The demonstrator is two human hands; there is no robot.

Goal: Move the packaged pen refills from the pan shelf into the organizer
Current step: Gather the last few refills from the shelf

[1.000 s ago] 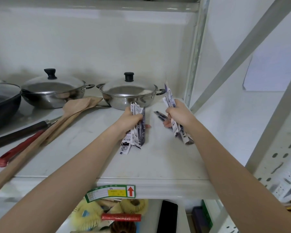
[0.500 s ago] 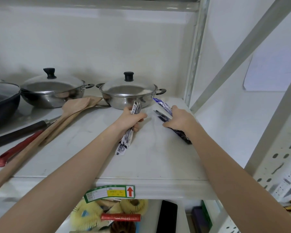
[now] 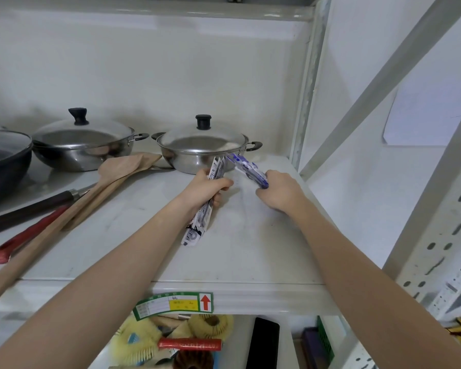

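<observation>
Reaching in from the near edge, two bare forearms cross the front lip of the pan shelf (image 3: pixel 250 262), which carries a green and yellow label (image 3: pixel 173 304) with a red arrow. Under that lip, a lower level holds yellow brushes (image 3: pixel 133 344) and a red tube (image 3: pixel 189 344).

Farther in, the left hand (image 3: pixel 205 190) is clamped in a fist around a bundle of packaged pen refills (image 3: pixel 201 222); the white, dark-printed packets run through the fist, their lower ends resting on the shelf nearer the viewer and their upper ends poking out above the thumb. Just to the right, slightly apart, the right hand (image 3: pixel 280 193) is closed on a second, blue-printed pack of refills (image 3: pixel 246 169), which sticks out from the fingers up and to the left, toward the tips of the first bundle.

Left of the hands lie wooden spatulas (image 3: pixel 117 177) and a red-handled utensil (image 3: pixel 24 241). Behind stand two lidded steel pots (image 3: pixel 202 147), the nearer just beyond the packets, and a dark pan (image 3: pixel 3 161) at the left edge
</observation>
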